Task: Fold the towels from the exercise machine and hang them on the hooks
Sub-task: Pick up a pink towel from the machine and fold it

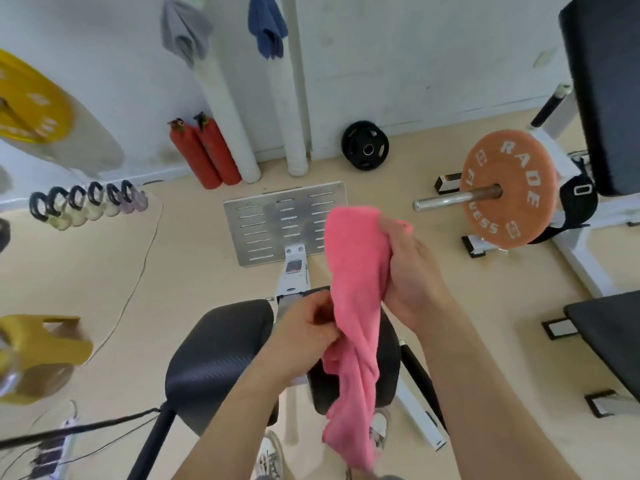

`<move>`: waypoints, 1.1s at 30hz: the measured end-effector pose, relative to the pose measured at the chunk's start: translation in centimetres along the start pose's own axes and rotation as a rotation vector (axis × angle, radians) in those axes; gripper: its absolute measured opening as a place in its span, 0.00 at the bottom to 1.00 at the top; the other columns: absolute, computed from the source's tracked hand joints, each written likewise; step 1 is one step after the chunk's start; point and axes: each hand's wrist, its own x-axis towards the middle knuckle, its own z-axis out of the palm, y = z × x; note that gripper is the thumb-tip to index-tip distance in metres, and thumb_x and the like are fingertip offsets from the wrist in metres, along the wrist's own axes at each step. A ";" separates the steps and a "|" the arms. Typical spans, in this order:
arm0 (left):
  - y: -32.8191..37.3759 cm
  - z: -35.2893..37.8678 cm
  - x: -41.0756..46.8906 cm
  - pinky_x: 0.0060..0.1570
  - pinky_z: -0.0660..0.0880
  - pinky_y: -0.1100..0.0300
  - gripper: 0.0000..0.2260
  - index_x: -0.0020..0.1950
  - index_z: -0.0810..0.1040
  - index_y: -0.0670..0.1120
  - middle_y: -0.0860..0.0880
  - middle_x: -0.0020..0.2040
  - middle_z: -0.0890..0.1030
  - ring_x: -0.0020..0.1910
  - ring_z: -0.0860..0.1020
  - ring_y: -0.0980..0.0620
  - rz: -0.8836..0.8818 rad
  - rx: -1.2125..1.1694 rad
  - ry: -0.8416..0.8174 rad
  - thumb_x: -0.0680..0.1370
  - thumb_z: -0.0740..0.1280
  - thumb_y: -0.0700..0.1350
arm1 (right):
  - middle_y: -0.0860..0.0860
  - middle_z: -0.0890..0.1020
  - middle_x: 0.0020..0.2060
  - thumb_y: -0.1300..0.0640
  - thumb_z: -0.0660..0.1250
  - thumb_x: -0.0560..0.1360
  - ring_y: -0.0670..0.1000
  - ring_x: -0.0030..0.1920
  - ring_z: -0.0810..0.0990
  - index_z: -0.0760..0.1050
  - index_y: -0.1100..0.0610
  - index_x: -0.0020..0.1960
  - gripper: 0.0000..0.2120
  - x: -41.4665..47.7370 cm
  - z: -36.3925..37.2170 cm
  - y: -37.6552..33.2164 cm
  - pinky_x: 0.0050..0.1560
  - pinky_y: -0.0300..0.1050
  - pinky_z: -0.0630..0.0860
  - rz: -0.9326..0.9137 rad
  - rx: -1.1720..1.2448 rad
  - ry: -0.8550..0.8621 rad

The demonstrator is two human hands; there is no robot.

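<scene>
A pink towel point(353, 292) hangs loosely in front of me, above the exercise machine's black pads point(214, 362). My right hand point(408, 271) grips the towel's upper end. My left hand point(308, 327) pinches its left edge lower down. The towel's lower end dangles near my shoes. On the far wall a grey towel point(185, 29) and a blue towel point(266, 26) hang side by side; their hooks are hidden by the cloth.
The machine's metal footplate point(259, 223) lies ahead. Two red extinguishers point(204, 154) and white pipes stand by the wall. An orange plate point(509, 188) on a bar sticks out at right. Kettlebells point(86, 206) line the left, near a yellow one point(41, 344).
</scene>
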 end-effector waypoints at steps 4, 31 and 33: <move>1.3 -7.8 -3.2 0.44 0.78 0.55 0.18 0.37 0.77 0.53 0.57 0.35 0.80 0.38 0.78 0.56 0.343 -0.005 0.596 0.68 0.60 0.30 | 0.55 0.85 0.47 0.49 0.62 0.74 0.53 0.51 0.83 0.83 0.57 0.49 0.15 -2.6 5.4 0.3 0.54 0.50 0.76 -0.027 -0.018 -0.203; 1.9 -33.7 2.2 0.41 0.69 0.59 0.09 0.38 0.74 0.52 0.54 0.35 0.74 0.38 0.71 0.54 0.496 0.038 0.880 0.77 0.61 0.43 | 0.50 0.71 0.30 0.51 0.65 0.76 0.49 0.30 0.69 0.67 0.56 0.32 0.17 5.0 15.7 0.4 0.30 0.43 0.63 -0.056 -1.763 -0.334; 1.7 -34.7 4.0 0.43 0.70 0.55 0.09 0.36 0.70 0.54 0.55 0.35 0.73 0.40 0.72 0.53 0.419 0.009 0.979 0.77 0.60 0.46 | 0.50 0.71 0.29 0.48 0.62 0.77 0.51 0.31 0.71 0.66 0.55 0.30 0.19 7.6 14.2 0.6 0.31 0.44 0.64 -0.110 -1.812 -0.236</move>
